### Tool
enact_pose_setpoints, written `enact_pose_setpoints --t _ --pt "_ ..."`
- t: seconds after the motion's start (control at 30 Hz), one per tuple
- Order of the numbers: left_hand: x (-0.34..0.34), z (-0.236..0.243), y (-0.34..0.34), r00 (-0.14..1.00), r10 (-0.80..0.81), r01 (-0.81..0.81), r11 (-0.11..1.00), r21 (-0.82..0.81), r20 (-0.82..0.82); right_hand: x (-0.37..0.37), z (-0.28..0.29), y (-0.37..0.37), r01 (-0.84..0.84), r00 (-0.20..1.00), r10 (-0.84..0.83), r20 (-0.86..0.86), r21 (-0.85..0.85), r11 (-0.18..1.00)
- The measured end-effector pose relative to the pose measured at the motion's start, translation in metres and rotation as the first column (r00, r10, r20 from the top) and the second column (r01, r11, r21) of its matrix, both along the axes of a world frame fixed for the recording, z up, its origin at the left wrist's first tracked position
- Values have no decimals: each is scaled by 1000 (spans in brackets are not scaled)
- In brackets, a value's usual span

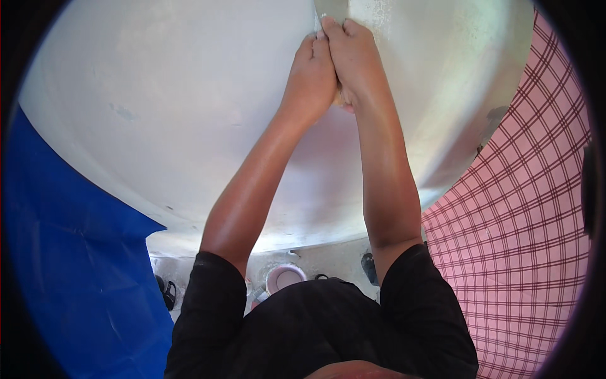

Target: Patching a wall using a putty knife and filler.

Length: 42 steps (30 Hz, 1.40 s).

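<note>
Both arms reach forward to a large white wall surface (202, 114), patchy and scuffed in places. My left hand (310, 79) and my right hand (355, 60) are side by side, closed together on a scraper whose flat grey blade (332, 6) shows past the fingertips at the top edge of the head view. The blade lies against or very near the wall; its far end is out of the picture. A small pale yellowish bit (341, 96), perhaps the handle's end, peeks out between my wrists. The fingers wrapped underneath are mostly hidden.
A blue sheet (82, 252) hangs at the left, and a pink checked cloth (505, 240) at the right. On the floor below stand a whitish bucket (285, 278) and a dark shoe or sandal (168, 294). A dark object (369, 268) lies near my right elbow.
</note>
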<state>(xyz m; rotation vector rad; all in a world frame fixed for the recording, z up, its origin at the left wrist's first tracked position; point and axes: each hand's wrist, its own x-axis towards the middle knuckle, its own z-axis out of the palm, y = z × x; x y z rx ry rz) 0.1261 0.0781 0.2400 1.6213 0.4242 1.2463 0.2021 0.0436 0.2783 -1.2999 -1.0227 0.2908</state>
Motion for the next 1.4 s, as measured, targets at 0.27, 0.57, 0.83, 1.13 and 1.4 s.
enact_pose_setpoints --t 0.27,0.57,0.83,1.13,1.4 --pt "-5 -9 -9 996 77 -81 993 86 51 -5 -6 -3 -56 998 54 35 56 997" --pt "11 -2 -13 996 34 -32 999 -28 79 5 3 -11 -39 999 39 8 1 999" --pt "8 7 -11 953 286 -236 908 347 -102 0 22 -27 -201 975 201 -99 7 980" --pt "-23 0 -39 892 447 -430 795 428 66 -32 28 -66 -339 937 339 -78 12 941" --pt "-62 25 -154 604 796 -641 458 616 36 -53 46 -151 -655 751 652 -104 2 755"
